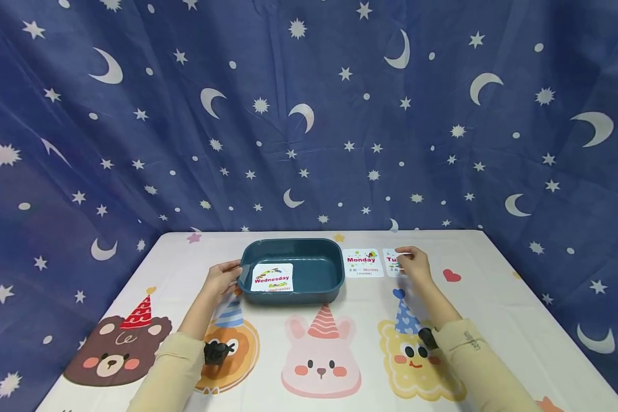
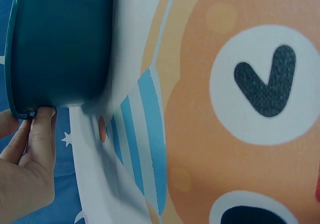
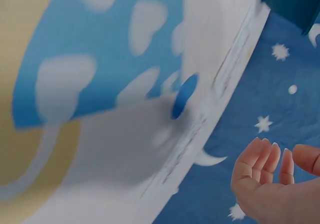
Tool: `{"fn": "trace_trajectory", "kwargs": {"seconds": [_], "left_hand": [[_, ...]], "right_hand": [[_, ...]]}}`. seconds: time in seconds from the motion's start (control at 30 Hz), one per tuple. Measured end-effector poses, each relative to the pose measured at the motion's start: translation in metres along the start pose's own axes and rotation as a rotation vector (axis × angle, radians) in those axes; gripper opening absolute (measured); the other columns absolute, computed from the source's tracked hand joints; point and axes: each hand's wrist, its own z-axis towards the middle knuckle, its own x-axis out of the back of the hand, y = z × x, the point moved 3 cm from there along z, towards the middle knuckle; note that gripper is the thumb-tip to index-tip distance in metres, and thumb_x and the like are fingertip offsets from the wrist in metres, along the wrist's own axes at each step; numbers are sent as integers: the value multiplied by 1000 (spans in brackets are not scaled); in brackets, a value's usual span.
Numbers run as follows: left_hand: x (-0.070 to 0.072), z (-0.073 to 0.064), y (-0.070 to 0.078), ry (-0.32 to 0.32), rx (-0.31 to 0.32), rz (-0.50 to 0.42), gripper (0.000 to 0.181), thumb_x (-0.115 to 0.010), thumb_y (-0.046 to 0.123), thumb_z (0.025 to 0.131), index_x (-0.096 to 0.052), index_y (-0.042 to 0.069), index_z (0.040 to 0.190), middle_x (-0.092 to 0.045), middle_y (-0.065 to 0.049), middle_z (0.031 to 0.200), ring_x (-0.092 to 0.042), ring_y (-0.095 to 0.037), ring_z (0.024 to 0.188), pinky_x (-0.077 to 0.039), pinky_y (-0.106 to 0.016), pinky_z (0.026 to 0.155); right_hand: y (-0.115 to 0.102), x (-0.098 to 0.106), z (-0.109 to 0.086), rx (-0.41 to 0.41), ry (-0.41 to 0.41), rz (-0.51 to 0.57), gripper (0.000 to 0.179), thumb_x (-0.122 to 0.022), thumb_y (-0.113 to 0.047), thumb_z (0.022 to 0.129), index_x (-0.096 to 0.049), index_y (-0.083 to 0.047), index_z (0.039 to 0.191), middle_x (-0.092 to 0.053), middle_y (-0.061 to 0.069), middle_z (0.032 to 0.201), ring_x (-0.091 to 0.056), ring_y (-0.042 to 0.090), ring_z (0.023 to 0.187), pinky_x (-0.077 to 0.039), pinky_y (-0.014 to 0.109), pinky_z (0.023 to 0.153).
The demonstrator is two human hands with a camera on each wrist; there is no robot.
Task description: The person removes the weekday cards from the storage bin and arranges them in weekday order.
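A dark teal plastic basin stands toward the back of the table. My left hand pinches its left end, thumb on one side of the rim and fingers on the other, as the left wrist view shows. Inside the basin, on its left, lies a white Wednesday card. To the basin's right a Monday card lies face up, with a card beginning "Tu" beside it. Over that second card is my right hand, partly covering it. Its fingers are loosely bent with nothing between them and the thumb.
The tablecloth is white with printed party-hat animals. Behind the table hangs a blue curtain with moons and stars, close to the back edge. A dark wrist device sits under each forearm.
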Motion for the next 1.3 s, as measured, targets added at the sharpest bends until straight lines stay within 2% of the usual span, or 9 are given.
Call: {"fn": "trace_trajectory", "kwargs": {"seconds": [0.17, 0.33, 0.43, 0.5, 0.7, 0.93, 1.13, 1.3], "left_hand": [[-2, -1, 1, -7, -14, 0, 42, -48, 7, 97, -43, -4, 137, -44, -26, 139, -60, -11, 92, -53, -17, 70], [1, -2, 2, 4, -3, 13, 42, -47, 8, 98, -43, -3, 138, -45, -25, 139, -58, -20, 103, -54, -21, 75], [3, -1, 3, 11, -2, 17, 42, -47, 9, 98, -43, -2, 138, -45, -24, 139, -56, -24, 111, -54, -21, 76], [4, -2, 4, 3, -10, 14, 42, -47, 9, 98, -42, -2, 138, -44, -24, 140, -57, -23, 109, -54, -20, 75], [2, -3, 3, -6, -11, -2, 42, -47, 8, 97, -42, -3, 138, -44, -25, 140, -60, -10, 89, -53, -19, 72], [-1, 0, 4, -17, -10, -16, 43, -47, 7, 97, -41, -3, 139, -44, -24, 140, -60, -18, 101, -54, -21, 75], [-1, 3, 4, -10, -7, -17, 42, -47, 7, 97, -42, -3, 138, -45, -24, 140, -61, -16, 98, -54, -19, 71], [0, 2, 2, -6, 4, -20, 42, -48, 7, 97, -43, -3, 138, -45, -24, 139, -61, -15, 96, -54, -19, 71]], "right_hand": [[-11, -14, -10, 7, -34, 71, 32, -45, -1, 90, -51, 10, 120, -53, 2, 81, -52, 8, 66, -48, 17, 61], [-24, -35, -20, 25, -85, 114, 28, -48, -3, 91, -54, 7, 117, -55, 3, 84, -53, 7, 65, -52, 23, 67], [-33, -47, -27, 39, -117, 157, 26, -50, -1, 91, -55, 7, 115, -58, 4, 87, -53, 6, 64, -51, 21, 65], [-38, -52, -31, 55, -128, 175, 25, -51, 0, 91, -55, 8, 114, -58, 2, 86, -53, 6, 64, -51, 18, 64], [-51, -66, -43, 93, -162, 182, 24, -52, -2, 91, -56, 7, 113, -59, 3, 88, -55, 7, 67, -50, 15, 63], [-63, -86, -52, 124, -218, 196, 24, -53, -3, 92, -56, 8, 114, -62, 9, 96, -58, 8, 70, -53, 22, 70], [-69, -106, -56, 138, -280, 189, 23, -54, -3, 92, -57, 6, 113, -63, 12, 97, -59, 4, 69, -53, 21, 70], [-68, -121, -57, 153, -323, 166, 23, -52, -2, 92, -57, 7, 113, -63, 21, 99, -58, 4, 69, -55, 30, 76]]}}
